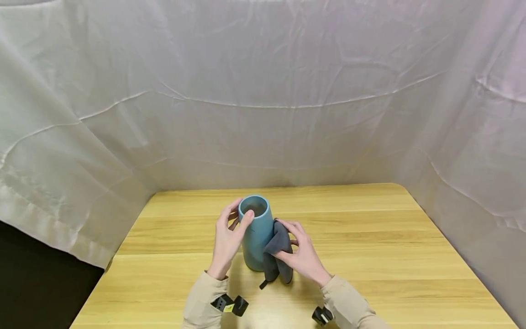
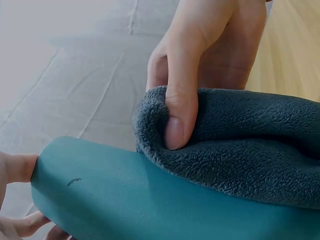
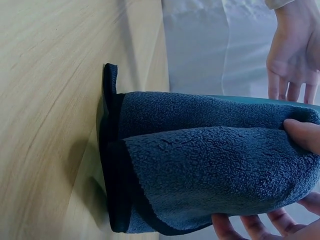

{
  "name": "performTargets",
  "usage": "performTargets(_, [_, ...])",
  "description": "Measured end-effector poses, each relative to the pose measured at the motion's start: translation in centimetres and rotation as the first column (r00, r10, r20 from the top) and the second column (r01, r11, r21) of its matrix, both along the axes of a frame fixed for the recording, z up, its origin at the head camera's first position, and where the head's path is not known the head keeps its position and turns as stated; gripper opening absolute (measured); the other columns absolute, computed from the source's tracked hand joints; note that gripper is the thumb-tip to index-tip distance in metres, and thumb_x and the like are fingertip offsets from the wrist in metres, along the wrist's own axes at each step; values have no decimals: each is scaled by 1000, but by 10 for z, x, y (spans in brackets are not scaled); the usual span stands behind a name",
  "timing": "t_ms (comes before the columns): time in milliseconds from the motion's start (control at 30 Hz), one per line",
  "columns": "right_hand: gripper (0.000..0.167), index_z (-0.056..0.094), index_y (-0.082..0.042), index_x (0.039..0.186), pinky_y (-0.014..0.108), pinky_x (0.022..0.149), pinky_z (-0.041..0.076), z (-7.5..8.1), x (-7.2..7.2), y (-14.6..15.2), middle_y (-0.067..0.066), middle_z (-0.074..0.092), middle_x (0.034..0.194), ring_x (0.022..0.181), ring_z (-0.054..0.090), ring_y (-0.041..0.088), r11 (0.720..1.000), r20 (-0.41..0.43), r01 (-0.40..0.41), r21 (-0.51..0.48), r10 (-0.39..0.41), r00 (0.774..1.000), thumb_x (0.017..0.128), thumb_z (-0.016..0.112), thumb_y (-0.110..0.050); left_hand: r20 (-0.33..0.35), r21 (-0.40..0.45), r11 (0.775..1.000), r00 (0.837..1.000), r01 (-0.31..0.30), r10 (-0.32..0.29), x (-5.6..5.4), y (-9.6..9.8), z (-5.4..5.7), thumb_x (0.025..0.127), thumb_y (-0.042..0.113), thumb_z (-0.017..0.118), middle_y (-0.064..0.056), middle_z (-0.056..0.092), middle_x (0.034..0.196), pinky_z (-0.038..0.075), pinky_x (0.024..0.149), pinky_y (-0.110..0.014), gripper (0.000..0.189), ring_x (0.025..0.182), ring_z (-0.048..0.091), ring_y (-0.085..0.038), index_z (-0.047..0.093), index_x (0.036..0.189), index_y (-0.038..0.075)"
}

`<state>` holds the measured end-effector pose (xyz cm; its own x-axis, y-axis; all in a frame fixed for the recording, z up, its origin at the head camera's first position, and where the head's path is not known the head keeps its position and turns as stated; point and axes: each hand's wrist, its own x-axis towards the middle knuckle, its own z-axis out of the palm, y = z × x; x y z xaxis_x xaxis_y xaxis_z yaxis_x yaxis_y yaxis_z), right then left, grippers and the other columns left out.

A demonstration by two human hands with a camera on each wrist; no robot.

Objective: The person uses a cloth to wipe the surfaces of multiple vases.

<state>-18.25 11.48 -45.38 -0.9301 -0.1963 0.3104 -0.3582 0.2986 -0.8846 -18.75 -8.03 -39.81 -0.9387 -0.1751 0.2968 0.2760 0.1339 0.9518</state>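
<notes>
A tall blue-green vase [image 1: 255, 244] stands upright on the table, its round mouth facing up. My left hand [image 1: 225, 240] grips it around the rim, thumb on the near side and fingers at the far left. A folded dark grey towel [image 1: 281, 244] hangs against the vase's right side. My right hand [image 1: 303, 257] pinches the towel near its top, the thumb pressed into a fold in the left wrist view. That view also shows a small dark mark [image 2: 74, 182] on the vase wall. In the right wrist view the towel [image 3: 215, 175] covers most of the vase.
The wooden table [image 1: 370, 256] has light yellow grain and a rounded far corner. Pale grey fabric [image 1: 263, 137] hangs behind it and along both sides. A black loop [image 1: 263, 284] on the towel touches or nearly touches the tabletop. Small black devices [image 1: 230, 305] are strapped at both wrists.
</notes>
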Motion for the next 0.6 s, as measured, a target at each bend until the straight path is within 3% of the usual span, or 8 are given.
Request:
performTargets(300, [71,57,-17,143,50,93,52,3,1,2,9,58,134,127,53,30,1000,6,-6,-12,6,1000,78,84,-8,48,-34,997,996,73,-72,-3,-4,4,100,17,61,-15,61,138,44,107,-43,44,122,55,-27,56,143,8])
performTargets(400, [71,57,-17,143,48,92,52,2,1,2,8,58,134,127,53,30,1000,0,-6,-8,6,1000,78,84,-9,64,-38,995,993,97,-94,-5,-5,5,101,16,57,-14,58,143,40,111,-45,44,129,53,-28,55,145,9])
performTargets(600, [71,57,-18,142,48,91,52,2,1,2,8,59,132,125,54,30,1000,-15,-11,-10,10,1000,77,85,-11,33,-12,995,994,104,-103,-7,-2,1,104,14,52,-18,53,149,36,118,-50,43,139,49,-32,51,146,4])
